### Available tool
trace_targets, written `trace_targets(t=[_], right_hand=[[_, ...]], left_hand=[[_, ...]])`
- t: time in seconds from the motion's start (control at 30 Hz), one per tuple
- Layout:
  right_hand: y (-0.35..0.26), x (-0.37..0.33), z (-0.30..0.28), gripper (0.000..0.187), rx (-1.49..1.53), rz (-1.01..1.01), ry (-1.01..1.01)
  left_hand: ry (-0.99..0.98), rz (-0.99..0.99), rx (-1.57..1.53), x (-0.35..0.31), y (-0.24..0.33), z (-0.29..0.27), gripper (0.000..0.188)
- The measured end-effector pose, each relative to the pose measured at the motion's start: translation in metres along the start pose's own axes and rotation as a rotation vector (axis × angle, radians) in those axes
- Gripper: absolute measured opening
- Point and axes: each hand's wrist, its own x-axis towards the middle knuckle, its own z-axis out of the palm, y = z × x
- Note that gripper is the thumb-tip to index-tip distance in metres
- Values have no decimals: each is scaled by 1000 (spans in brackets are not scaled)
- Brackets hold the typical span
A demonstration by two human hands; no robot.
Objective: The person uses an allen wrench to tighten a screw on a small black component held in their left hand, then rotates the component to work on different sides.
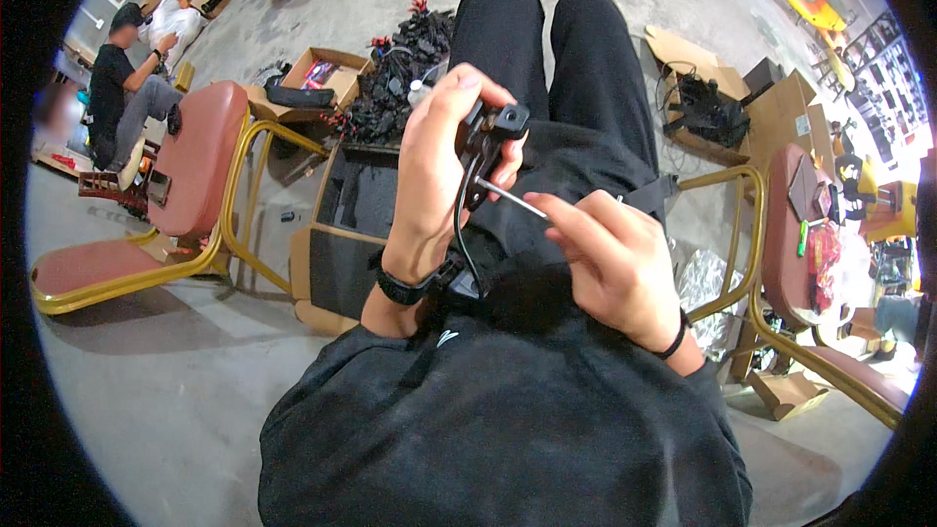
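Both hands closed: left hand (434, 171) grips black brake lever (491, 141), right hand (610, 259) pinches metal key (514, 199) into it

A single head-worn fisheye view looks steeply down from close above the seated person's lap, facing forward along the legs; the concrete floor (146, 400) curves toward the rim.

black part (491, 137) half-hidden by left hand (434, 176)

i list: red-cushioned chair with gold frame (195, 166) at left; second such chair (795, 263) at right; open cardboard box (327, 73); heap of black parts (405, 68); seated person in black shirt (117, 102) far left; yellow frame (815, 5).
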Motion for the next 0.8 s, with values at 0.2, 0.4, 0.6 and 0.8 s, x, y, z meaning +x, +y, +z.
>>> trace_targets(t=[0.2,0.4,0.6,0.8], right_hand=[[1,-4,9,34,102,-43,39],[-4,-4,-6,32,1162,774,-369],[-3,-9,10,18,522,239,-70],[-6,-5,11,22,336,97,-10]], left_hand=[[70,101,205,-10,-4,-4,28],[-2,134,122,-11,-4,-1,26],[-62,-28,-108,-10,-5,-10,29],[-92,-95,-183,-10,-2,-9,31]])
